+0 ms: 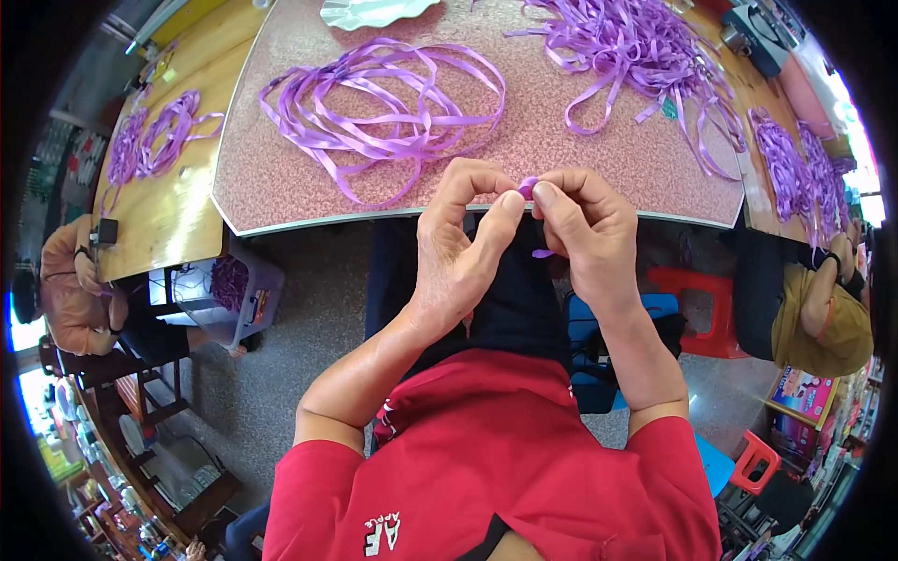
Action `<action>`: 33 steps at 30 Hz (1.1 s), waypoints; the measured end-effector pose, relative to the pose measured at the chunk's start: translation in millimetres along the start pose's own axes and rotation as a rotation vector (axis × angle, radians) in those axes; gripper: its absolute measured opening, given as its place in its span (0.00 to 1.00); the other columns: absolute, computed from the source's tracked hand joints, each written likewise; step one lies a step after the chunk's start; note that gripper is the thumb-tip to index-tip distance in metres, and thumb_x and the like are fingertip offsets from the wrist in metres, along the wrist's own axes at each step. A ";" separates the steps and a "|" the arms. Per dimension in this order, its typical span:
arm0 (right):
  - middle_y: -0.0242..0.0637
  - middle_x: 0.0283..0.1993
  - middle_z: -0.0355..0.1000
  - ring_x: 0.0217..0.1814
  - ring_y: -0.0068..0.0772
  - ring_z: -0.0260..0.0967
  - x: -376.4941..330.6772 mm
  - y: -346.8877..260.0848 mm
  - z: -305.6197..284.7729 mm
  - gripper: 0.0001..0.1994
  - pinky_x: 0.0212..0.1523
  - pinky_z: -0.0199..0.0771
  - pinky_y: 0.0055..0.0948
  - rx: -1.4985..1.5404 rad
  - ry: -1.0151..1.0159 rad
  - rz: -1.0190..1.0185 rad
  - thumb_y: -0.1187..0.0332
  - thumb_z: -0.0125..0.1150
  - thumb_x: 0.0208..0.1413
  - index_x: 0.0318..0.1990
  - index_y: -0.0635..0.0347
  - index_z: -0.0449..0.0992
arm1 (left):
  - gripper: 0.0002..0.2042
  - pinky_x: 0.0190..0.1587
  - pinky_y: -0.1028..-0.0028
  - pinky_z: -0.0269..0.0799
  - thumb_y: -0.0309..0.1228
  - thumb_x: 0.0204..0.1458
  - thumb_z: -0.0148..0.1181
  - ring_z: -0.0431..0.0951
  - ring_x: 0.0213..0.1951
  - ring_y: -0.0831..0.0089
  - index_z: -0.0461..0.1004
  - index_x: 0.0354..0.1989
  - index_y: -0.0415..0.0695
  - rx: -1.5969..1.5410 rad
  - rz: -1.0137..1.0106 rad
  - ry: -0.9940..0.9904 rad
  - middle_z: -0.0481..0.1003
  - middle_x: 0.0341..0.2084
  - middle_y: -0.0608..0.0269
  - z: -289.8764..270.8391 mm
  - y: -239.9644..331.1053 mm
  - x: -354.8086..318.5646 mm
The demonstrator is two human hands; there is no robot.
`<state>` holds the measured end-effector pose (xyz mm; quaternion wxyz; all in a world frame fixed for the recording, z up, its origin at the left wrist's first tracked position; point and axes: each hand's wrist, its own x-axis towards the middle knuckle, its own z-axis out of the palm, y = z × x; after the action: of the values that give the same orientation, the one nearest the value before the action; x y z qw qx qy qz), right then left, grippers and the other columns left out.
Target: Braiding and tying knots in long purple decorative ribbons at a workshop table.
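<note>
Between my two hands, just over the table's near edge, is a small bunched piece of purple ribbon (528, 187). My left hand (465, 238) pinches it from the left with thumb and forefinger. From the right, my right hand (589, 224) grips it the same way, its other fingers curled in. A short purple end shows below the right fingers. Beyond my left hand, a loose coil of purple ribbons (393, 112) lies on the pink speckled table (533, 140). A big tangled heap of purple ribbons (636, 47) covers the far right of that table.
At the far edge sits a white scalloped dish (374, 9). More ribbon bundles lie on wooden tables (178, 220) at both sides, where a person (75, 280) sits left and another (814, 299) right. A plastic bin (248, 304) and a red stool (702, 309) stand below.
</note>
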<state>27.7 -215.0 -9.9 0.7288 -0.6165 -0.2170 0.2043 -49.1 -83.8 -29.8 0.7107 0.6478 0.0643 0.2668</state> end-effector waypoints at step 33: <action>0.23 0.27 0.66 0.18 0.07 0.51 8.1 -9.0 -8.8 0.09 0.18 0.52 0.13 0.564 -0.130 0.460 0.64 0.55 0.65 0.40 0.60 0.76 | 0.17 0.47 0.63 0.61 0.19 0.39 0.67 0.73 0.42 0.62 0.71 0.37 0.47 0.642 0.784 0.153 0.72 0.35 0.63 -1.9 -24.6 21.5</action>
<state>39.6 -219.0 -1.8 0.7897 -0.4100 -0.0539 0.4532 -24.4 -72.7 -48.1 0.3156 0.7876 -0.0528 0.5266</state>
